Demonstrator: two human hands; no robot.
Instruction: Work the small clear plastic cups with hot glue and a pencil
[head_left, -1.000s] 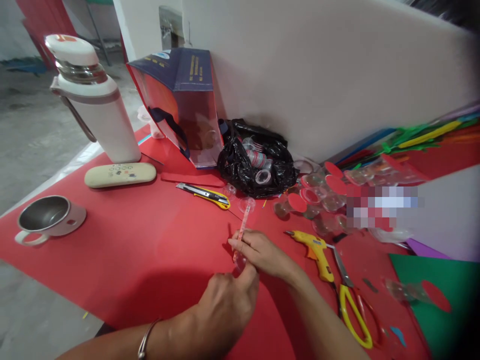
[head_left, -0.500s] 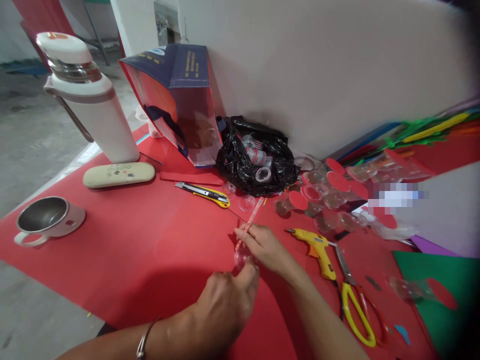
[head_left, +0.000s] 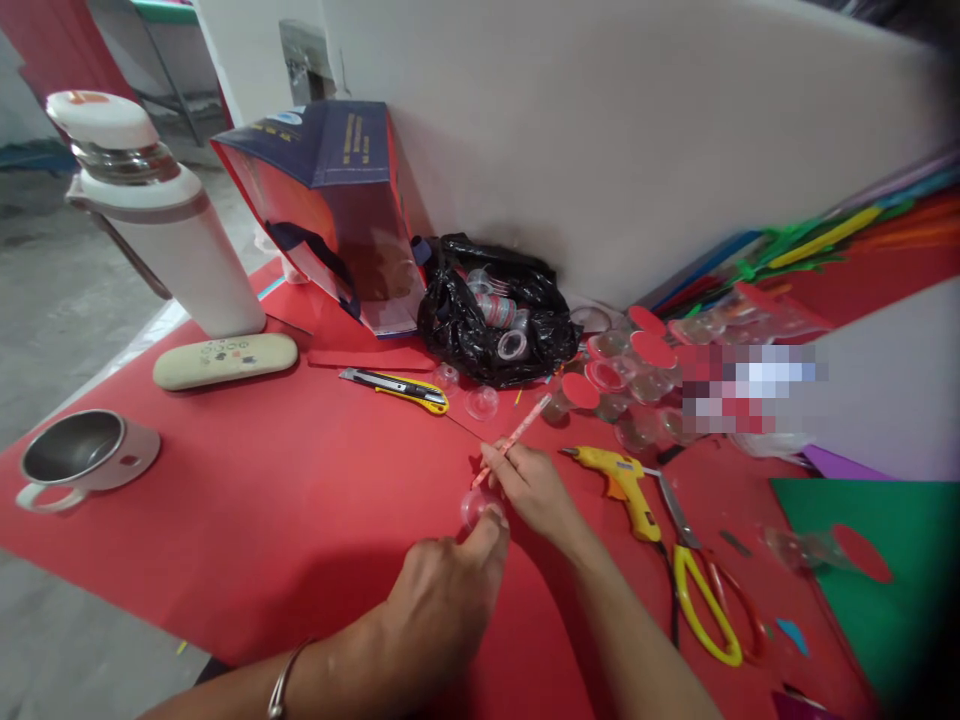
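In the head view, my right hand (head_left: 532,488) is closed around a slim pink-and-white patterned pencil (head_left: 526,425), its dark tip pointing down and to the left. Just below that tip, my left hand (head_left: 450,590), with a bracelet at the wrist, pinches a small clear plastic cup (head_left: 474,508) against the red sheet (head_left: 300,540). The pencil tip is close to the cup's edge; I cannot tell if they touch. Beyond the hands lie a yellow utility knife (head_left: 397,388) and a clear plastic piece (head_left: 481,403).
To the right are a yellow glue gun (head_left: 619,475), scissors (head_left: 701,590) and several clear cups with red discs (head_left: 654,348). A black plastic bag (head_left: 457,345) stands at the back. On the left are a mug (head_left: 135,445), a cream case (head_left: 225,361) and a white bottle (head_left: 184,250).
The camera view has shifted slightly. The pencil has tilted further to the right, and more of the cup shows between the hands. Both hands keep their holds.
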